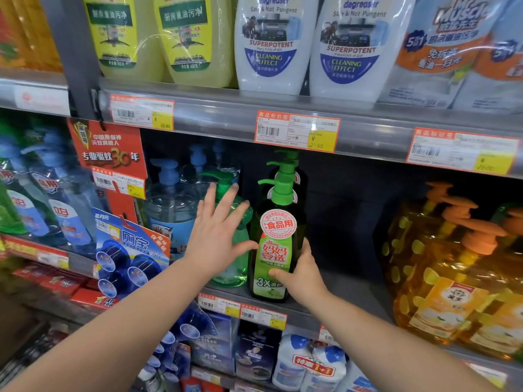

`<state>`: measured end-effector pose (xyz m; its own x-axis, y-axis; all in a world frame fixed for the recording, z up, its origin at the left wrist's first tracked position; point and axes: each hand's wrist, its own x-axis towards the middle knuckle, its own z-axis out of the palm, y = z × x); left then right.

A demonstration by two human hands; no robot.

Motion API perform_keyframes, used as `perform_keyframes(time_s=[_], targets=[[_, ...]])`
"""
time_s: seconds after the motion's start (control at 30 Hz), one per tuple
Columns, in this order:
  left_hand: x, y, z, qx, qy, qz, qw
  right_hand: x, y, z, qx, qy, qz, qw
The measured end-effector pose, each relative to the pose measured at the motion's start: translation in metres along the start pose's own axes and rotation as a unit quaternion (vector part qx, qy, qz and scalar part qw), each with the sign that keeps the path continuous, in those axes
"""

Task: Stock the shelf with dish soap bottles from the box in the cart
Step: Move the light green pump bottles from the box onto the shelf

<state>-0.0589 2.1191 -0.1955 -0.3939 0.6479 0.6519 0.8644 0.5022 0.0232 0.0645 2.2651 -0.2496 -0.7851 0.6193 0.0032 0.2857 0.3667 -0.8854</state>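
Observation:
A dark green dish soap bottle point(276, 244) with a green pump and a red-and-green label stands upright at the front of the middle shelf point(334, 290). Two more pumps of the same kind line up behind it. My right hand point(301, 274) grips its lower right side, thumb across the label. My left hand point(219, 232) is spread flat with fingers apart against a lighter green pump bottle point(236, 236) just left of it, thumb touching the dark bottle. The box and the cart are out of view.
Clear blue pump bottles point(172, 205) stand left of the green ones. Large orange soap bottles point(441, 267) fill the shelf's right side, with a dark gap between. Refill pouches point(271, 43) sit on the shelf above; hanging toilet-cleaner packs point(130, 256) dangle at left.

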Motion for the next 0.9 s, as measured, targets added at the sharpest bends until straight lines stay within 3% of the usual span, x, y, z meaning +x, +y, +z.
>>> perform_keyframes(time_s=[0.4, 0.67, 0.9], targets=[[0.0, 0.001, -0.006, 0.016, -0.036, -0.016, 0.999, 0.004, -0.007, 0.002, 0.005, 0.003, 0.033, 0.999], [0.002, 0.006, -0.018, 0.061, -0.095, -0.043, 0.993, 0.001, -0.022, -0.012, -0.061, -0.031, 0.061, 0.996], [-0.022, 0.029, -0.038, 0.094, -0.119, -0.086, 0.985, -0.035, -0.042, -0.044, -0.204, -0.03, -0.034, 0.978]])
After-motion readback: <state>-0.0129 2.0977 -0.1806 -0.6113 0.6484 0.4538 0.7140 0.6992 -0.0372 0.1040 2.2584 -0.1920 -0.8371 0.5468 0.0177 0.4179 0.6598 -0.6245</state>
